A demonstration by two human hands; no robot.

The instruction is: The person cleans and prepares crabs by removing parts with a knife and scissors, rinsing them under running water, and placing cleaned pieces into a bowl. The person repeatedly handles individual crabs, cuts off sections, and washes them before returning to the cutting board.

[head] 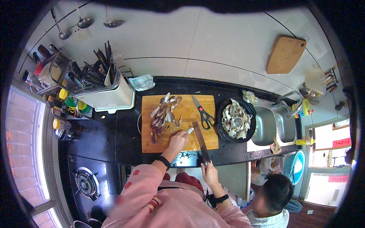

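Observation:
My left hand [178, 141] rests at the lower middle of the wooden cutting board [185, 105], its fingers on a small whitish piece of food [190, 130]. In my right hand [210, 172], at the counter's front edge, is the handle of a long knife [200, 139]; its blade reaches up onto the board beside that piece. A heap of brown and white strips, perhaps mushroom [164, 115], lies on the board's left part. Black-handled scissors [204, 114] lie on its right part. Just right of the board, a dark round pan [222, 134] holds pale, torn-looking pieces around a small clear bowl [237, 122].
A double steel sink [263, 125] lies to the right. At the left stand a utensil holder [114, 98], bottles [67, 95] and a gas burner [85, 183]. A person [273, 196] is low at my right, near an open cabinet door [232, 179]. Water drops wet the counter's front edge.

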